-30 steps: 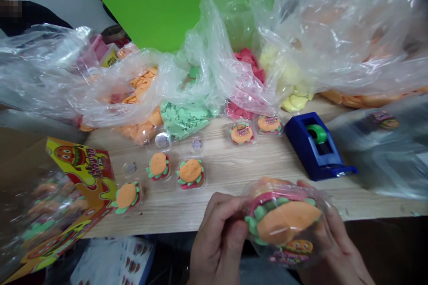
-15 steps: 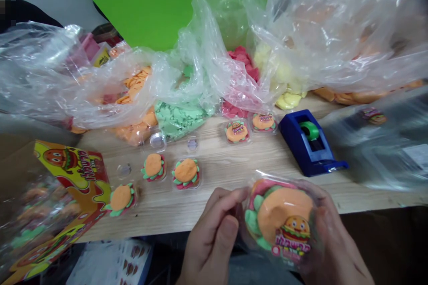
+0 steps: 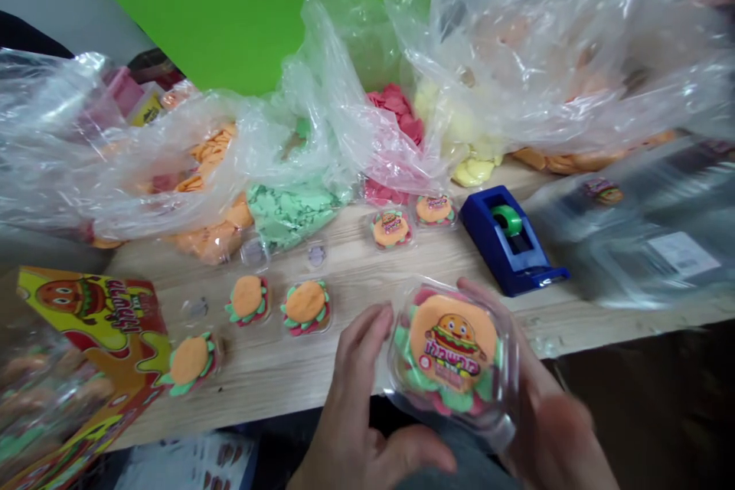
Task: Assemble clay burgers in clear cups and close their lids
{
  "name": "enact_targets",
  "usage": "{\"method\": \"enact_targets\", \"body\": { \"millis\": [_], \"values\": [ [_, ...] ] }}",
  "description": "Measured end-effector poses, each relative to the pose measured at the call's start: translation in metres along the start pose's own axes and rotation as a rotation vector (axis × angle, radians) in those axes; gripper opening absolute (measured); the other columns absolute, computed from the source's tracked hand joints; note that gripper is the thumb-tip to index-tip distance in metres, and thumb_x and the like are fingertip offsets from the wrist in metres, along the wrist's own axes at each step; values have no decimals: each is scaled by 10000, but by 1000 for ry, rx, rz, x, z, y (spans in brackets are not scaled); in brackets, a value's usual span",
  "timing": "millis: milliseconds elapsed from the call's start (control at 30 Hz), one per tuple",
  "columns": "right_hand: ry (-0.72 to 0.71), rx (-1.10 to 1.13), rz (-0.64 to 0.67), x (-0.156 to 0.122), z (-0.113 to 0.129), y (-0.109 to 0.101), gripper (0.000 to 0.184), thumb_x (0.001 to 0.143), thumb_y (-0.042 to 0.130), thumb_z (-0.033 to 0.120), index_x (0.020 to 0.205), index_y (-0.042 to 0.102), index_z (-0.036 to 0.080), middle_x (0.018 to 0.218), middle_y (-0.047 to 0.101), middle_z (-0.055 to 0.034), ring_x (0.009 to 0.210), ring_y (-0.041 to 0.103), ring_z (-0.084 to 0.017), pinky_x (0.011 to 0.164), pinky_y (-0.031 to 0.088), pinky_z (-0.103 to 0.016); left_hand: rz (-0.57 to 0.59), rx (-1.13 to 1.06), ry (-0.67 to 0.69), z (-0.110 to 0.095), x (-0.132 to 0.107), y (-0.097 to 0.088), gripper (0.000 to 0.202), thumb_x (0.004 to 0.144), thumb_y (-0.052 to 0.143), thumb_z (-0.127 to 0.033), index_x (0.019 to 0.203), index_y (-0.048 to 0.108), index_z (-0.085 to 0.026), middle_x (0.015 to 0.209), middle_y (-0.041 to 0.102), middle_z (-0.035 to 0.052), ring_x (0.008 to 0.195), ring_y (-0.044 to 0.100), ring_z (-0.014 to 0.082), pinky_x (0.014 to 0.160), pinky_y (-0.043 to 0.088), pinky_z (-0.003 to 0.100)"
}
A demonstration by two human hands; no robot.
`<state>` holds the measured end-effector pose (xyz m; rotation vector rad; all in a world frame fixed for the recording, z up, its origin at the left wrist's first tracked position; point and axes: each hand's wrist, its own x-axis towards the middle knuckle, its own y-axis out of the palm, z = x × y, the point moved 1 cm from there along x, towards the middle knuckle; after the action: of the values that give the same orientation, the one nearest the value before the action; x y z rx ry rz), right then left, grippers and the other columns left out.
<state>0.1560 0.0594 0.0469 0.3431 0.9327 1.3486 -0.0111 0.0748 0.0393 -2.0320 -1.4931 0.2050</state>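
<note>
just beyond burger pack [image 3: 456, 352], tape dispenser [image 3: 487, 233], plastic bags [image 3: 330, 92] behind

Hand could pass along bare surface [image 3: 360, 276] left of held pack [image 3: 453, 344]; tape dispenser [image 3: 517, 268] blocks right, bags [image 3: 338, 115] behind.

part of the right hand [image 3: 545, 406] was hidden behind the clear, rounded plastic burger box [image 3: 453, 356], and its thumb was blurred. the left hand [image 3: 367, 406] was cut off at the wrist by the bottom edge. the orange-bunned burgers [image 3: 49, 390] in the yellow-and-red printed cardboard carton [image 3: 103, 321] were smeared and were cut off at the left. the clear plastic containers [image 3: 620, 237] were blurred; no writing could be read on their white rectangular label [image 3: 683, 254].
</note>
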Motion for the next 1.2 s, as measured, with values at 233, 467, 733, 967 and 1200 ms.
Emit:
{"method": "enact_targets", "body": {
  "millis": [233, 467, 733, 967, 1200],
  "values": [
    [-37, -202, 200, -1, -5, -6, 1190, 438, 862, 314, 1367, 130, 450, 1261, 559, -19, 1130, 544, -268, 935, 435, -408, 14, -219, -97, -4, 7, -7, 735, 568, 646, -618, 1189, 406, -307, 1380, 304, 102, 1284, 294, 351, 1011, 280, 554],
    [99, -247, 250, 1, -1, -6, 1312, 496, 840, 294, 1387, -120, 363, 1281, 524, -68, 1160, 517, -251, 1017, 321, -444, 381, -160, -164, -18, 18, -28, 853, 642, 736, -333, 1367, 286, -358, 1439, 322, 60, 1304, 290, 317, 1030, 290, 488],
    [198, -231, 266, 4, -3, -15, 1265, 457, 806, 446, 1403, -30, 379, 1120, 623, -48, 823, 677, -241, 771, 517, -401, 500, -219, -182, -25, 40, -43, 896, 484, 820, -278, 1274, 411, -379, 1283, 520, 49, 1139, 517, 307, 947, 386, 474],
    [205, -152, 330, 10, -6, -20, 1302, 413, 864, 195, 1397, 29, 367, 1106, 613, -28, 1012, 609, -262, 890, 437, -440, 473, -141, -62, -31, 43, -36, 955, 469, 824, -193, 1309, 384, -310, 1314, 481, 81, 1144, 508, 315, 928, 425, 427],
    [269, -125, 383, 12, -3, -23, 1127, 470, 838, 131, 1349, 181, 389, 1238, 545, -25, 1151, 520, -263, 936, 397, -444, 495, -141, -51, -38, 50, -42, 929, 488, 817, -235, 1312, 393, -301, 1287, 522, 68, 1108, 550, 292, 909, 452, 380]
  ]
}}
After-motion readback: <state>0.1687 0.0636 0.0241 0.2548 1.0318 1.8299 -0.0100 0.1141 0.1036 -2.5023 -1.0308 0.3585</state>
